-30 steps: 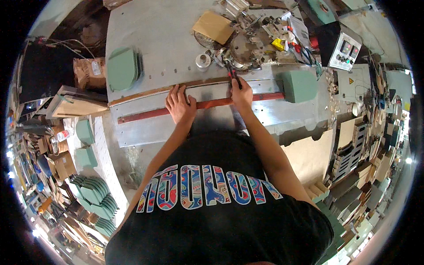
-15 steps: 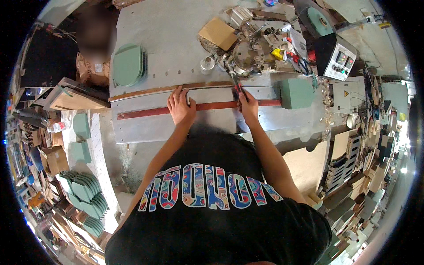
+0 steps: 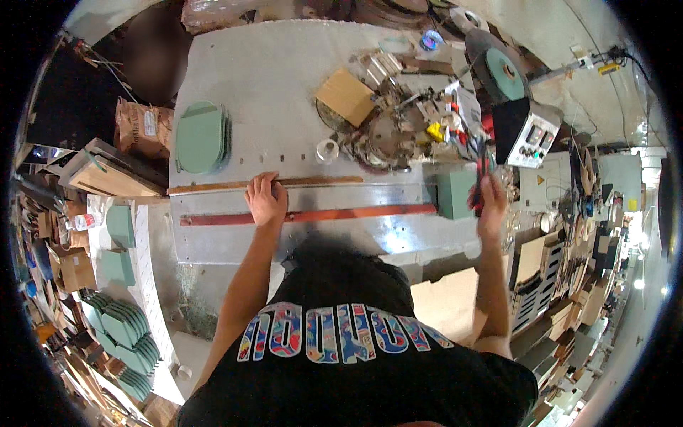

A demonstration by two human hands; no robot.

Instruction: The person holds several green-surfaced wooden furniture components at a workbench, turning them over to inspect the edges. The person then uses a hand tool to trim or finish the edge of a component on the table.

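My left hand [image 3: 267, 203] lies on the metal table top, its fingertips at the thin brown strip [image 3: 320, 181] and its wrist crossing the long red bar [image 3: 341, 214]. Its fingers are stretched out and hold nothing that I can see. Off at the right, my right hand [image 3: 492, 203] is raised and closed around red-and-black-handled pliers [image 3: 483, 171], slightly blurred by motion. Beside that hand, at the right end of the red bar, stands a green block-shaped piece [image 3: 452, 196].
Stacked green panels [image 3: 201, 135] sit at the far left of the table [image 3: 270, 78]. Metal parts, a brown board [image 3: 344, 97] and a small round can [image 3: 327, 151] crowd the far right. A control box [image 3: 533, 135] and a green wheel [image 3: 504, 72] stand beyond.
My right hand has swung right with the pliers, from the brown strip to beyond the green block. My left hand stays at the strip. The view has shifted, so the table appears lower.
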